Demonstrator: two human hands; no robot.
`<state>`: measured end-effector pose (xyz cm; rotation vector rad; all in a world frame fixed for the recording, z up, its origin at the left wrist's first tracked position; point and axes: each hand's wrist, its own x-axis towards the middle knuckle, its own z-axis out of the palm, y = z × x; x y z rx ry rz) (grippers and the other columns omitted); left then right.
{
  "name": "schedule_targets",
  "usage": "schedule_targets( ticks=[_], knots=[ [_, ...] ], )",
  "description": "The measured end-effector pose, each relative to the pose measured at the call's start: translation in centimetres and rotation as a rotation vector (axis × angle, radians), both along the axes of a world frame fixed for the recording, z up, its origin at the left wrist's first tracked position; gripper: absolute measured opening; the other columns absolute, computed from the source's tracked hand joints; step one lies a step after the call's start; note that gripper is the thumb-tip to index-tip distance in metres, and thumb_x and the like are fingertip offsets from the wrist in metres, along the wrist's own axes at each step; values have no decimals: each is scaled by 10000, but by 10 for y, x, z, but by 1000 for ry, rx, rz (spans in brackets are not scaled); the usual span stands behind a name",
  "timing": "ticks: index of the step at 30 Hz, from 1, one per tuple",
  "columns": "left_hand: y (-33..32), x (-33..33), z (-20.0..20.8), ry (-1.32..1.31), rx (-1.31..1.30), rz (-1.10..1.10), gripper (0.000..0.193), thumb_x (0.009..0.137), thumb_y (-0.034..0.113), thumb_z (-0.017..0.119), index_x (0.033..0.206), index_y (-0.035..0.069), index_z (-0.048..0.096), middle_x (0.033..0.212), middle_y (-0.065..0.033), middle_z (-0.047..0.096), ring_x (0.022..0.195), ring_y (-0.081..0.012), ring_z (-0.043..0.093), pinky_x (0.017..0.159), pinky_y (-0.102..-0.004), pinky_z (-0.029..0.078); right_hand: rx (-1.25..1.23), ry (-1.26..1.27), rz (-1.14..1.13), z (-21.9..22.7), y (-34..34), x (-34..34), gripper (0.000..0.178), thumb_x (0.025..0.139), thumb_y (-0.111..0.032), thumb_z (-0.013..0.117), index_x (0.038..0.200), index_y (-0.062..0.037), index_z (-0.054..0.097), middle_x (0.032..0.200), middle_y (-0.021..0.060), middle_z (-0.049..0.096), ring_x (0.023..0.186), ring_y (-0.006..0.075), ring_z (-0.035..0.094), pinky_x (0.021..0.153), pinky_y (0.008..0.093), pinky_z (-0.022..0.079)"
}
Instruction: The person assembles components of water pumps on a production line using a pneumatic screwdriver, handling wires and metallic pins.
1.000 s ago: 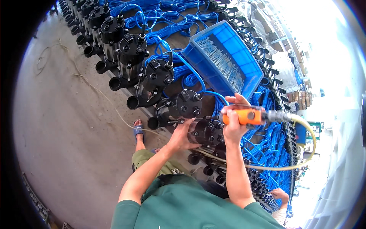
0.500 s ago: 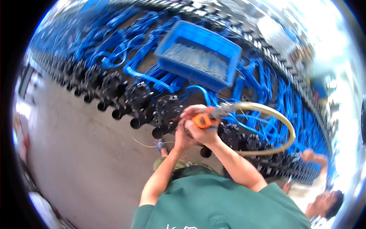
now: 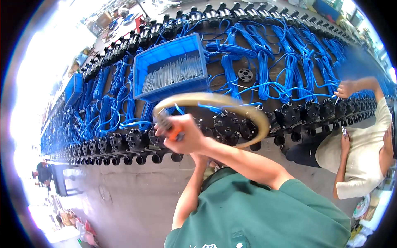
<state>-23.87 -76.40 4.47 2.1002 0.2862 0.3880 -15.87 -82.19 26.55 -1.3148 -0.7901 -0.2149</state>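
Observation:
My right hand (image 3: pixel 188 134) is closed around an orange-and-dark air tool (image 3: pixel 175 132), blurred by motion, above the near row of black round motor-like units. A tan hose (image 3: pixel 215 98) runs from the tool in a wide loop to the right, over several of these black units (image 3: pixel 226 125). Behind my right wrist, my left hand (image 3: pixel 199 158) shows only in part, close to the units' front edge; its fingers are hidden.
Beyond the tool stands a blue crate (image 3: pixel 171 87) of thin grey rods. Bundles of blue cable (image 3: pixel 263 72) cover the bench, with a loose black disc (image 3: pixel 245 75) among them. At the right a co-worker (image 3: pixel 351 153) reaches over the row. A smaller blue bin (image 3: pixel 73 89) stands farther left.
My view has swung, so the crate and my hands appear farther left. My right hand still grips the air tool; my left hand is now mostly hidden behind it. More of the co-worker shows.

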Motion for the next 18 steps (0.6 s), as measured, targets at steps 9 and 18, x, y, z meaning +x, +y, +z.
schedule_targets(
  ticks=[9,18],
  knots=[
    [-10,-2,19,15,-44,214,748,652,329,903,1211,20,514,1068,-202,693,998,-396,678,851,-452,533,125,263,-164,-12,-49,59,230,788,72,616,1014,34,634,926,92,697,829,156,699,647,273,565],
    [2,11,30,-169,-164,72,1142,575,241,968,1457,-27,294,1180,-211,638,1040,-316,665,903,-412,538,-127,73,-208,-31,-36,58,249,757,20,655,1004,14,620,825,72,713,773,147,713,727,298,563]
  ],
)
